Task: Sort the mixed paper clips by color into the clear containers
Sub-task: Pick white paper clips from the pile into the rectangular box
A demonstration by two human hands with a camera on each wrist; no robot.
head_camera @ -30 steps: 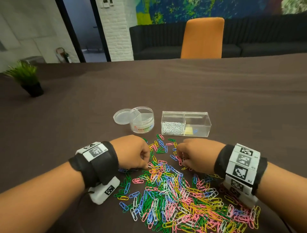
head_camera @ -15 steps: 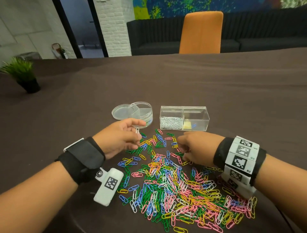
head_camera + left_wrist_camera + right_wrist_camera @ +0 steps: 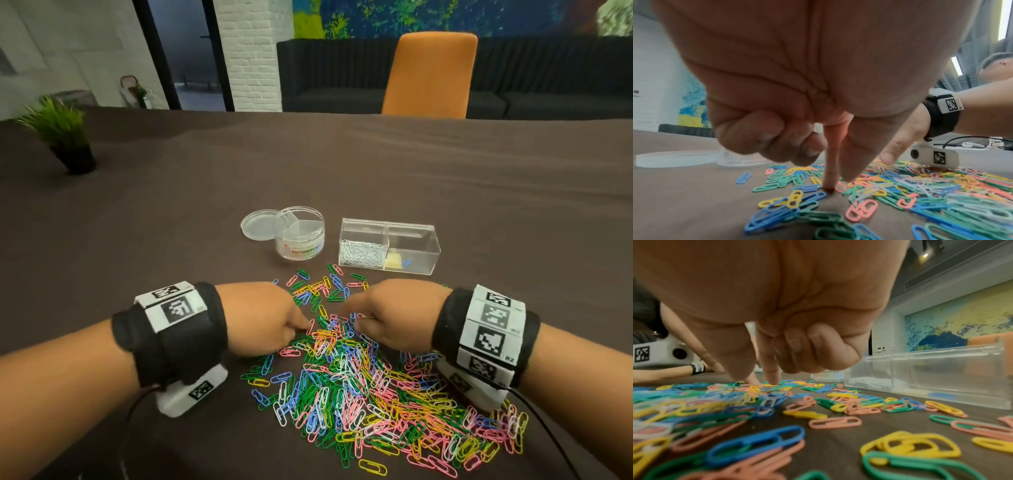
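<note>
Two hands over a heap of coloured clips.
Left hand [image 3: 263, 318] and right hand [image 3: 390, 317] poke index fingertips into the clips [image 3: 370, 387], other fingers curled, holding nothing.

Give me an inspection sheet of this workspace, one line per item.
Surface: dark brown cloth-covered table.
Job's things: loose heap of mixed coloured paper clips; clear rectangular two-compartment box, white clips in its left compartment, a blue clip and something pale yellow in its right; clear round divided tub, its round lid lying beside it.
Clutter: small potted green plant.
Grippers: left hand has index fingertip down beside a pink clip, thumb near; right hand has fingertips in the heap; whether either holds a clip is unclear.
Cables: black wrist-camera cables.
Surroundings: orange chair, dark sofa.
</note>
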